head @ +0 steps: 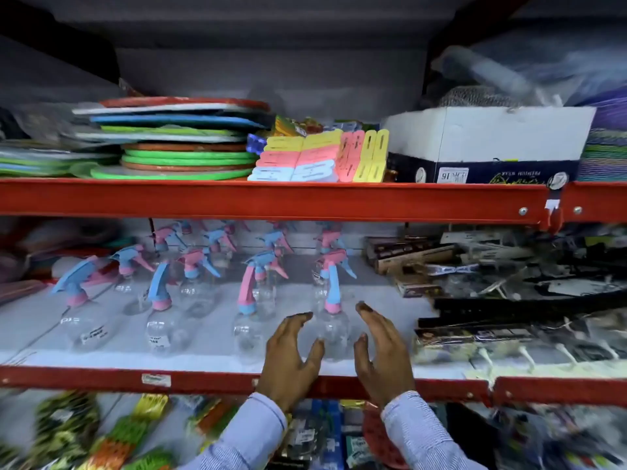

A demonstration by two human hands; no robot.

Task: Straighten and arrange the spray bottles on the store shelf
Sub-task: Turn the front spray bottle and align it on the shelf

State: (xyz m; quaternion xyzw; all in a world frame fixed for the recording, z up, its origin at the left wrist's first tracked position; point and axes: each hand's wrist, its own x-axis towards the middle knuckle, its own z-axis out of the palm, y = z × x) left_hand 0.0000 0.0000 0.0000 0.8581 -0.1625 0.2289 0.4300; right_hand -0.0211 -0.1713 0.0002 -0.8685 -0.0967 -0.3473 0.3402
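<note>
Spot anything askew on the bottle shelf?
Yes. The far-left clear spray bottle with the blue trigger head leans left, unlike the more upright front-row bottles. The left hand and right hand flank the rightmost clear bottle, not visibly gripping.

The clear bodies of the spray bottles [163,334] nearly vanish against the white shelf [373,300]; their outlines are hard to trace, and the small labels on them are too blurred to read. The rearmost bottles are half hidden behind the red beam [271,200], only their trigger heads showing. The front right bottle [334,325] stands between the left hand [288,357] and right hand [381,354]; whether either palm touches it cannot be told. Both sleeves [251,432] are cut off by the bottom edge. The dark packaged goods [509,300] at right are smeared beyond identifying, as are the packets [112,439] on the lowest shelf.
</note>
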